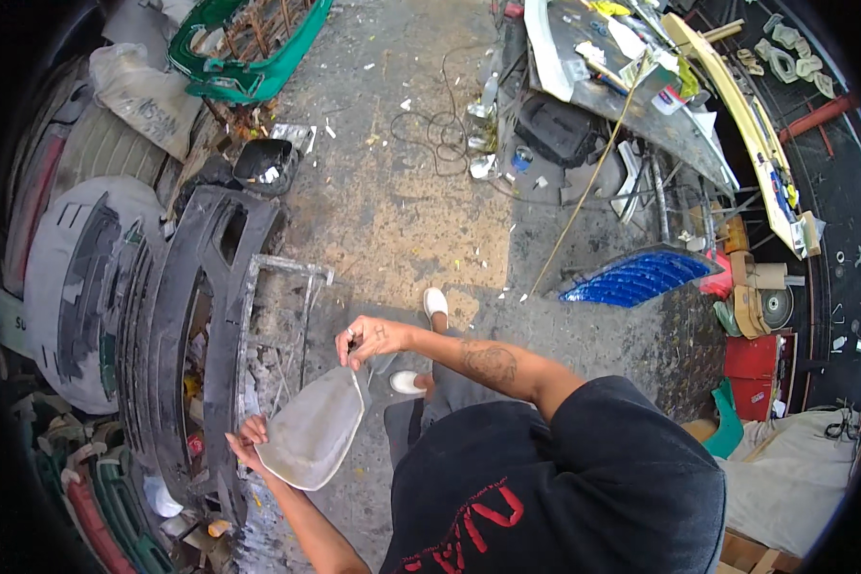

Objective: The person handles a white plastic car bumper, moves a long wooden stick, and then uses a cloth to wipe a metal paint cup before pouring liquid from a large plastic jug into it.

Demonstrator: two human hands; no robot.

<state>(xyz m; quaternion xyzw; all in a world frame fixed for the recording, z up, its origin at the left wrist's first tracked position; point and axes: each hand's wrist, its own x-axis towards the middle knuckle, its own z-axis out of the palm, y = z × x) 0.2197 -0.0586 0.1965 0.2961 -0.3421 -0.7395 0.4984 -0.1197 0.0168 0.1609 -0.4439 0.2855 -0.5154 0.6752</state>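
Observation:
A thin grey panel (311,430) with rounded corners and a pale edge is held up in front of me, tilted, its wider end toward my body. My left hand (249,442) grips its left edge, part of the fingers out of sight behind it. At the far, narrow corner, my right hand (365,341) pinches the rim between thumb and fingers. Just beyond the panel stands a worn metal frame stand (287,266), and dark car bumpers (222,316) lie to its left.
Stacked bumpers and body panels (62,287) crowd the left side. A green bumper (251,91) lies far left. Ahead, the littered floor (430,230) carries a loose cable (440,129). On the right are a blue slatted grille (641,275), a cluttered table (655,105) and a red box (756,368).

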